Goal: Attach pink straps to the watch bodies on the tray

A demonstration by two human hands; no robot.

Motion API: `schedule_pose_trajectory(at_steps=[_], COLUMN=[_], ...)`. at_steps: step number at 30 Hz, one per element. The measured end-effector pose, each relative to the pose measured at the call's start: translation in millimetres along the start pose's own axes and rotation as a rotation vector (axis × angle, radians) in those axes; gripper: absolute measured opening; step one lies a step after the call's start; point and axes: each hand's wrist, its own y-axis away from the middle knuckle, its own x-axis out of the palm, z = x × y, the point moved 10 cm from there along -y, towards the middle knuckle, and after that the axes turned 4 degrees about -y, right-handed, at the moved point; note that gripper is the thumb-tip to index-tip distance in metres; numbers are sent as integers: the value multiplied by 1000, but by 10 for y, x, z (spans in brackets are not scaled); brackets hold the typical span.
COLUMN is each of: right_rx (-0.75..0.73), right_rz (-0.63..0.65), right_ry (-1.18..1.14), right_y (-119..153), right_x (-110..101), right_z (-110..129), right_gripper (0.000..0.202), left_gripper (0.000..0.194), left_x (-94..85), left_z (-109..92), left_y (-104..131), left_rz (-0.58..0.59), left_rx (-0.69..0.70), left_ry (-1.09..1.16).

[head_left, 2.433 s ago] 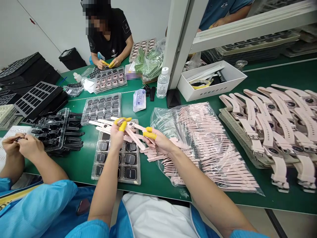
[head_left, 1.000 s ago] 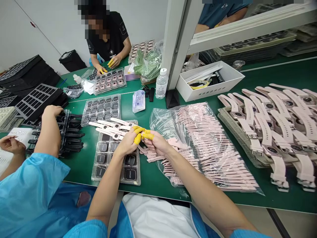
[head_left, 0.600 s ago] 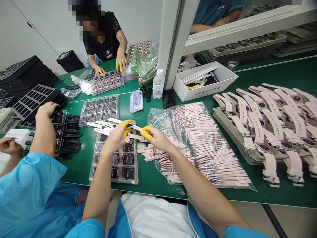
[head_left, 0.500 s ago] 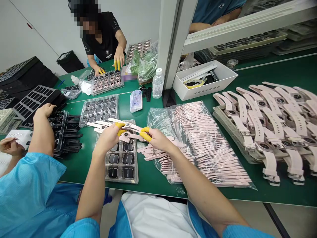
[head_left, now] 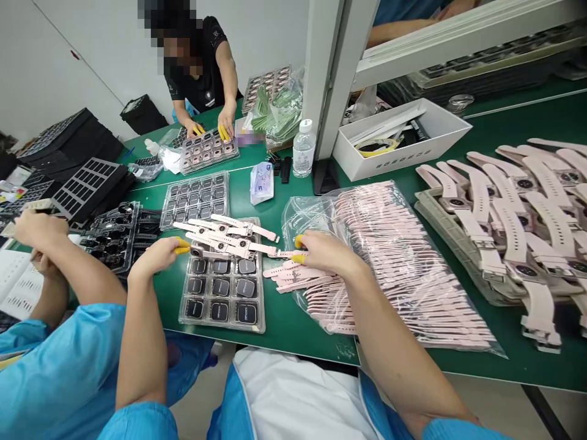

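Note:
My left hand, with yellow finger covers, is closed with its fingertips on a small watch case at the upper left of a clear tray. That tray holds square dark-faced watch cases in its compartments. Across its far rows lie several assembled watches with pale pink straps. To the right, my right hand has its covered thumb and finger apart, above loose pink straps at the mouth of a plastic bag. One strap end runs between those fingertips, and I see no grip on it.
A plastic bag of pink straps covers the table's middle right. Beyond it, finished pink watches are heaped on trays. A water bottle and white box stand by the post. Co-workers' arms are close at left; another person sits opposite.
The pink watches held between my hands now lie on the tray. My left hand has moved left, my right hand right to the loose straps. The view has shifted slightly.

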Motion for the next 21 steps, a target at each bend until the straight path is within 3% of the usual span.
schedule_pose_trajectory(at_steps=[3, 6, 14, 18, 21], right_rx=[34, 38, 39, 47, 90], right_rz=[57, 110, 146, 152, 190], right_ry=[41, 47, 49, 39, 31], right_y=[-6, -14, -18, -3, 8], right_x=[66, 105, 122, 105, 129], right_z=[-29, -10, 20, 69, 57], right_gripper=[17, 16, 14, 5, 4], left_gripper=[15, 15, 17, 15, 15], left_x=[181, 300, 350, 249, 167], left_z=[124, 163, 252, 333, 138], left_y=[-83, -199, -407, -354, -196], left_rz=[122, 130, 9, -121, -262], left_rx=[-83, -94, -68, -119, -93], left_ry=[42, 61, 7, -84, -112])
